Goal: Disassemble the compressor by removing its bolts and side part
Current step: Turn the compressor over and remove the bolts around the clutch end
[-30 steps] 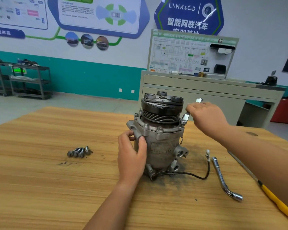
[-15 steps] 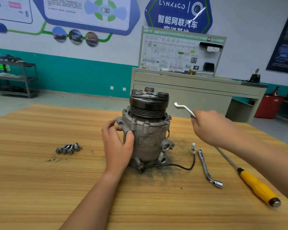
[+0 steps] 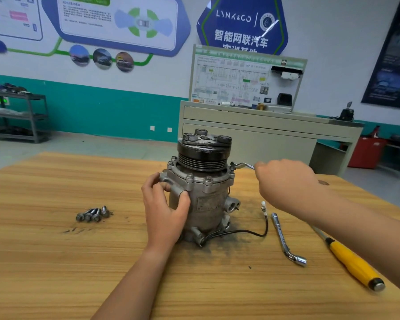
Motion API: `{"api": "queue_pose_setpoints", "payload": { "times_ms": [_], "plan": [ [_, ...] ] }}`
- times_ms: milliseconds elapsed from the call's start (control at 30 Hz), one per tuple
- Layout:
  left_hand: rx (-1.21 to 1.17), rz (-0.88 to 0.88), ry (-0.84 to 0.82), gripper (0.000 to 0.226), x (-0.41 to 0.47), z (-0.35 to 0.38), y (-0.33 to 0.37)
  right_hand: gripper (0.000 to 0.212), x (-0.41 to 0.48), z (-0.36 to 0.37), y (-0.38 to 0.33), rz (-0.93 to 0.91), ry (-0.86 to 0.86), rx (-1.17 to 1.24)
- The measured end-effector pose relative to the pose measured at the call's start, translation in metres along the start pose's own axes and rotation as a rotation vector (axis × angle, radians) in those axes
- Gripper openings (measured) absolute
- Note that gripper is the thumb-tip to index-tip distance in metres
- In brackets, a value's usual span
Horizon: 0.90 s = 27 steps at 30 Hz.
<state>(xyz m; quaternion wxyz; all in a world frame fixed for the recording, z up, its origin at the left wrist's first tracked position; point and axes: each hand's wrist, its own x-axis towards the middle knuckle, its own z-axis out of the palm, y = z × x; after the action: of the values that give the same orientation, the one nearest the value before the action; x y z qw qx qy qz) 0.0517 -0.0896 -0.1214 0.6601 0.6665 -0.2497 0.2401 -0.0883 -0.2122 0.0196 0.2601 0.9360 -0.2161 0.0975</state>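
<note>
- compressor (image 3: pixel 201 192) stands upright in the middle of the wooden surface (image 3: pixel 56 262), pulley (image 3: pixel 203 151) end up. nearest the front edge, on the right, lies a yellow-handled screwdriver (image 3: pixel 353 264), and just beyond it an l-shaped socket wrench (image 3: pixel 284 239), neither of them touched.
- out to the left, well apart from the body, a small bunch of loose bolts (image 3: pixel 91 214) lies together, so part of the job looks done.
- a black wire (image 3: pixel 252 232) trails from the base towards the socket wrench, over a dark grimy smear.
- the left hand (image 3: pixel 164 209) has fingers and thumb curled round a mounting lug on the housing's left side, bracing it.
- under the pulley, several flange bolts (image 3: pixel 189 177) sit in place around the rim.
- at the far right of that rim, the right hand (image 3: pixel 284 181) is closed around the handle of a slim spanner (image 3: pixel 241 166). its head is at a bolt there, but i cannot tell whether it is fully seated.
- my read is that this bolt is being loosened. to do it well, press the head square and right down before pulling and keep the handle level. take short swings, since the pulley overhangs. let the left hand push against the turn so the body neither twists nor tips.
- far behind stand a grey cabinet (image 3: pixel 263 125) with a diagram board and a metal rack (image 3: pixel 21 114) by the teal wall.
</note>
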Motion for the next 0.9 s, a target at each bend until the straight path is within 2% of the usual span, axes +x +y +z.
{"api": "queue_pose_setpoints", "payload": {
  "times_ms": [200,433,700,767,900],
  "plan": [
    [0.047,0.015,0.012,0.018,0.0,0.002,-0.001,0.038,-0.008,-0.018,-0.014,-0.133,-0.098,-0.138],
    [0.06,0.016,0.024,0.027,-0.001,0.003,0.003,0.032,-0.006,-0.012,-0.001,-0.234,-0.015,-0.332],
    [0.039,0.017,0.035,0.024,-0.002,0.004,0.003,0.025,0.02,0.001,0.024,-0.271,-0.026,-0.35],
    [0.034,0.016,0.036,0.025,-0.002,0.005,0.002,0.021,0.029,0.006,0.026,-0.236,-0.025,-0.318],
    [0.016,-0.002,0.04,0.026,-0.002,0.006,0.002,0.026,0.051,0.027,0.029,-0.155,0.055,-0.17]
  ]
}}
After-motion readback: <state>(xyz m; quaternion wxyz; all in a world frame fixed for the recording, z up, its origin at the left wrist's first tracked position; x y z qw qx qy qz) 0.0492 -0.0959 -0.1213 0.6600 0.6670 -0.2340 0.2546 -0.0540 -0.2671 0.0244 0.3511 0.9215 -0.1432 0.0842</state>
